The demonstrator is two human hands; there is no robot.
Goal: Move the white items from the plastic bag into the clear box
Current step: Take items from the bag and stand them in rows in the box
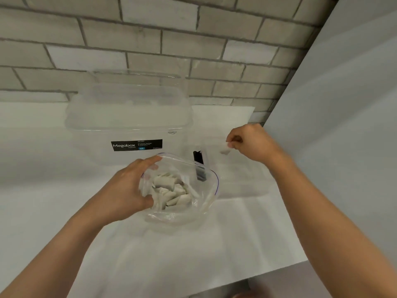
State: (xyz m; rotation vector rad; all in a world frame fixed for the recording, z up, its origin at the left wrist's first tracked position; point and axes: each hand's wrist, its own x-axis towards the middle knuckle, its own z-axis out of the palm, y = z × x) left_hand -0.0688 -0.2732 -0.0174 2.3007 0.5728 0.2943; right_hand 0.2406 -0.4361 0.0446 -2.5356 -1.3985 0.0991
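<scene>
A clear zip plastic bag (206,203) stands open on the white table, holding several white items (169,190). My left hand (126,190) grips the bag's left rim and keeps its mouth open. To its right sits a small, low clear box (242,186) with a black label (198,157) on its left wall. My right hand (251,143) hovers over this box with its fingers pinched. One white item (225,150) hangs from the fingertips, above the inside of the box.
A large clear Megabox storage box (129,134) with a lid on it stands behind the bag against the brick wall (193,39). A grey panel (343,125) rises on the right. The table's front edge (279,274) runs at the lower right.
</scene>
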